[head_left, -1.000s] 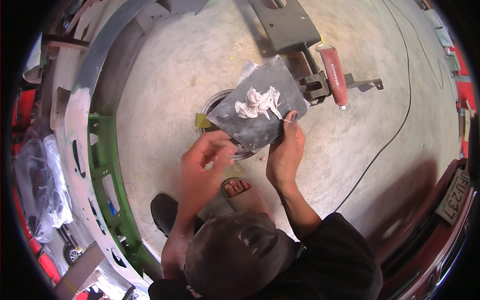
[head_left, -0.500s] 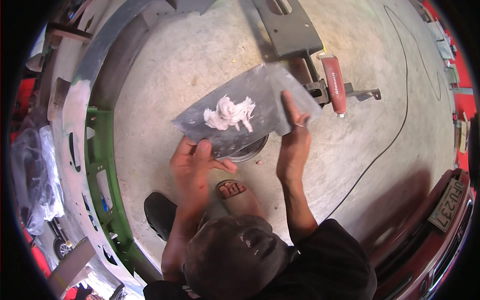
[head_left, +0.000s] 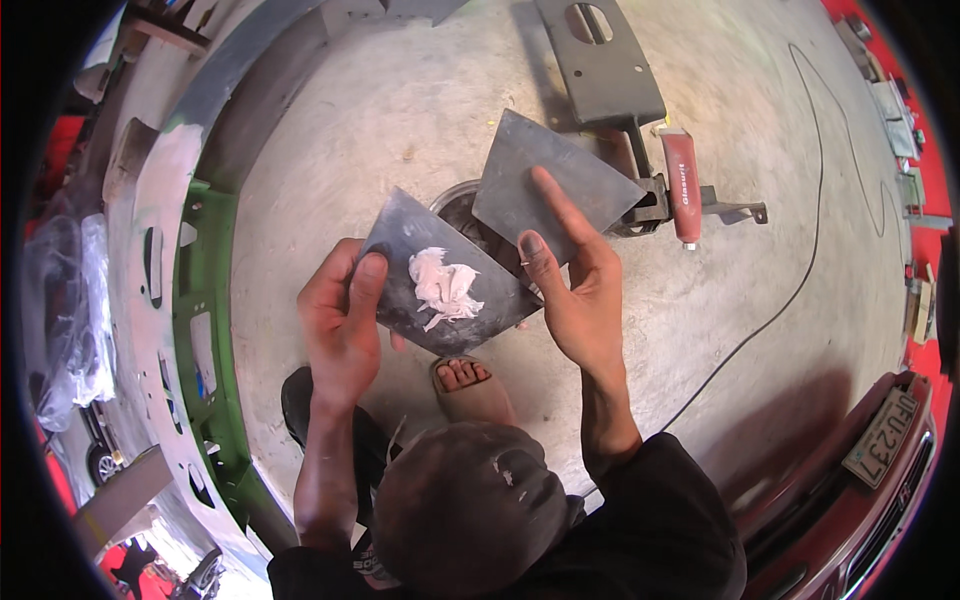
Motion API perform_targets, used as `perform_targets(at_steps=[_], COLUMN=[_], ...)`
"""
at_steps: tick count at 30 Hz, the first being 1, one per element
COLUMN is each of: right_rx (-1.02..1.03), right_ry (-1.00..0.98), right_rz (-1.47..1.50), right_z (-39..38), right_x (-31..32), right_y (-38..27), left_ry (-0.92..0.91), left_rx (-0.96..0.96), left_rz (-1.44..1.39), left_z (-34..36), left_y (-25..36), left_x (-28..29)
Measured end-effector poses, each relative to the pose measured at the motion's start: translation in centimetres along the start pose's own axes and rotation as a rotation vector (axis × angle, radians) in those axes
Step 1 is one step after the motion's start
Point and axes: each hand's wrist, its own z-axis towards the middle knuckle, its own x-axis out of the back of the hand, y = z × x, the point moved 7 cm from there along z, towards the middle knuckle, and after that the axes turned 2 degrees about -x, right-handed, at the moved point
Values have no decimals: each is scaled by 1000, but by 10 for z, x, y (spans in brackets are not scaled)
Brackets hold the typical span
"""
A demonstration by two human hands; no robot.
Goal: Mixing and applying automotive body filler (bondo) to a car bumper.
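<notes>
My left hand [head_left: 340,315] is closed round the left edge of a dark grey square sheet [head_left: 400,230], its thumb on top. A lump of pale pinkish paste [head_left: 440,283] sits on that sheet. My right hand [head_left: 585,300] grips a second, plain grey square sheet [head_left: 585,180], index finger stretched across its face and thumb at the lower corner, beside the first sheet's right corner. Beneath both sheets a round metal container [head_left: 455,200] is partly hidden.
A dark metal bracket [head_left: 600,90] carries a red tube [head_left: 682,190]. A white and green curved panel [head_left: 205,320] lies left, beside crumpled plastic [head_left: 70,300]. A cable [head_left: 780,310] crosses the concrete floor. A maroon bumper [head_left: 820,520] is lower right. My feet [head_left: 463,385] and a dark cap [head_left: 460,500] show below.
The two sheets were overlapping and are now separated. My left hand has moved left with the paste-covered sheet; the plain sheet is in my right hand, turned flat toward the camera.
</notes>
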Motion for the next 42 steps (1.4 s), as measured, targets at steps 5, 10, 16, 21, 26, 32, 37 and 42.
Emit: perform_targets(at_steps=[5, 10, 16, 21, 26, 32, 37, 42], right_rx=[-51, -116, -65, -78, -88, -158, -169, -64], right_ry=[-40, -11, -15, -16, -70, -151, -171, -124], right_rz=[17, 178, 142, 103, 183, 297, 263, 213], right_z=[-6, -11, -13, -15, -16, -14, -14, -21], right_x=[-8, -14, -17, -17, -20, -22, -29, -20], right_y=[2, 4, 5, 3, 5, 6, 6, 36], left_ry=[23, 25, -27, -76, -125, -154, -131, -4], left_rx=[21, 55, 81, 61, 39, 22, 28, 15], left_rz=[130, 145, 110, 89, 106, 73, -106, -239], left_z=[-2, -1, -2, -3, -2, -1, -6, 6], left_y=[6, 4, 0, 3, 4, 4, 16, 9], left_x=[0, -2, -6, -7, -7, -4, 7, 6])
